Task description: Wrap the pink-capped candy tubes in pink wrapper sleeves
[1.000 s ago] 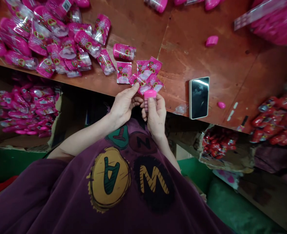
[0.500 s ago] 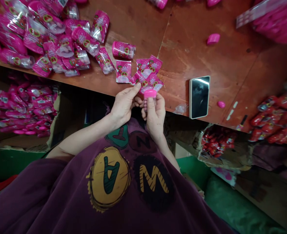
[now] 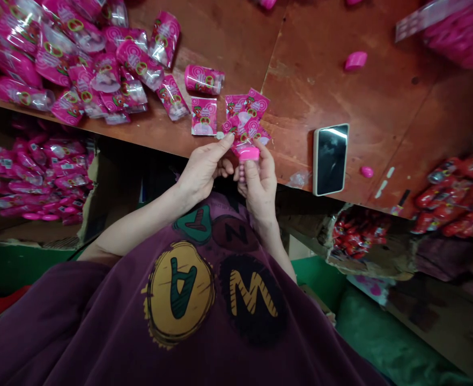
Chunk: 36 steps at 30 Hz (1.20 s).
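My right hand (image 3: 260, 185) is closed around a small bottle with a pink cap (image 3: 248, 154), held upright at the near edge of the brown table (image 3: 320, 91). My left hand (image 3: 204, 169) sits beside it, fingers curled and the forefinger stretched toward a pink label sleeve (image 3: 236, 134) by the cap; whether it grips the sleeve is unclear. Flat pink sleeves (image 3: 246, 110) lie on the table just beyond both hands. One more flat sleeve (image 3: 204, 115) lies to their left.
A heap of wrapped pink bottles (image 3: 79, 59) covers the table's left. A phone (image 3: 330, 159) lies right of my hands. Loose pink caps (image 3: 356, 60) lie further off. A carton of pink bottles (image 3: 39, 179) stands below left; red bottles (image 3: 457, 193) are at right.
My hands have stayed at the table edge. My right hand's fingers have shifted up around the pink cap, and the view has drifted slightly.
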### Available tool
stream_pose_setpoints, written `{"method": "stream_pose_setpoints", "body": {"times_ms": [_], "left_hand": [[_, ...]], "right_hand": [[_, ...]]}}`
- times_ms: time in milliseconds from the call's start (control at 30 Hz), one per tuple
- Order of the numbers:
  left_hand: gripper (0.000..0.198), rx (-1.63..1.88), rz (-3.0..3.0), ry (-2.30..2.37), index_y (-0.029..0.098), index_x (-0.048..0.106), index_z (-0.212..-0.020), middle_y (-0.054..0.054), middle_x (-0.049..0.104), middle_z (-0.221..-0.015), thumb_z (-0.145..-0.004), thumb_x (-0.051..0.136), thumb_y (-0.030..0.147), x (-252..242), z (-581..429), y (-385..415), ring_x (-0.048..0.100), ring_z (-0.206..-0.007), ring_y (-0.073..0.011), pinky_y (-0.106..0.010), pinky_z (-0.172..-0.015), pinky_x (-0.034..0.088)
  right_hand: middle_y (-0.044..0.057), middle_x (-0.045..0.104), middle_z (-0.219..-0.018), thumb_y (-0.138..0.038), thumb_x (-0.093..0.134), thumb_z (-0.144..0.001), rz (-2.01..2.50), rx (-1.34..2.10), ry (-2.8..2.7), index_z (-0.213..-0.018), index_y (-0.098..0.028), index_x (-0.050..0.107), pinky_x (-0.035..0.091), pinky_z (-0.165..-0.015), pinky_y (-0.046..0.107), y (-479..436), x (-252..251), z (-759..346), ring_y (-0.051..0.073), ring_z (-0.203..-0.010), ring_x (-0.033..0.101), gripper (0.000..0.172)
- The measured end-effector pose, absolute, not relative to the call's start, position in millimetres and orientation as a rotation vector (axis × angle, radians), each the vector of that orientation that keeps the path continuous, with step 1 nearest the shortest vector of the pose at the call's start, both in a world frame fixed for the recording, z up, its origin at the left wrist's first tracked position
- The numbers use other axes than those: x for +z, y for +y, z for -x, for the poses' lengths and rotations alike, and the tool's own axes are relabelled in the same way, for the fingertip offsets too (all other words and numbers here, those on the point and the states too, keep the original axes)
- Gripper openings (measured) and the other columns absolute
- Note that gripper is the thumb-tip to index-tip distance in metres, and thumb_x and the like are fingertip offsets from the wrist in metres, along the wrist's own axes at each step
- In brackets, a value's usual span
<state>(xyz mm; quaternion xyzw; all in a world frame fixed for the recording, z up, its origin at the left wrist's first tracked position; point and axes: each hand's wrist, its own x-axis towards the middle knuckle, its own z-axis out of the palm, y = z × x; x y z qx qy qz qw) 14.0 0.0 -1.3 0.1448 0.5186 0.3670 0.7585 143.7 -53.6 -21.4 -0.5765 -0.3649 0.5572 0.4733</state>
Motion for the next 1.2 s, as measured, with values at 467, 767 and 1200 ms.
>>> {"method": "stream_pose_setpoints", "body": {"times_ms": [467,767,1200], "left_hand": [[0.047,0.686,-0.369,1.054,0.019,0.066,-0.070,0.000,0.062,-0.054,-0.090,0.079,0.060,4.3,-13.8,-4.3,0.056,-0.048,-0.0097,-0.025,-0.047,0.037],[0.035,0.701,-0.427,0.960,0.016,0.068,-0.074,0.000,0.064,-0.060,-0.090,0.085,0.042,5.6,-7.4,-4.3,0.052,-0.049,-0.0060,-0.021,-0.047,0.036],[0.031,0.665,-0.478,0.974,0.016,0.070,-0.081,0.002,0.060,-0.059,-0.096,0.076,0.043,5.1,-7.1,-6.7,0.055,-0.050,-0.0071,-0.020,-0.047,0.039]], "right_hand": [[-0.001,0.067,-0.111,-0.064,0.067,-0.097,1.492,1.318,-0.868,-0.138,-0.047,0.055,0.063,-0.082,0.035,-55.9,-20.0,-143.3,0.014,-0.081,0.065,0.046],[-0.002,0.060,-0.095,-0.063,0.069,-0.096,1.374,1.364,-0.983,-0.137,-0.040,0.052,0.056,-0.064,0.029,-54.7,-19.2,-145.9,0.012,-0.072,0.059,0.051],[0.000,0.059,-0.101,-0.059,0.062,-0.102,1.444,1.117,-1.113,-0.142,-0.038,0.047,0.054,-0.061,0.027,-60.6,-33.6,-146.0,0.012,-0.072,0.057,0.048]]}}
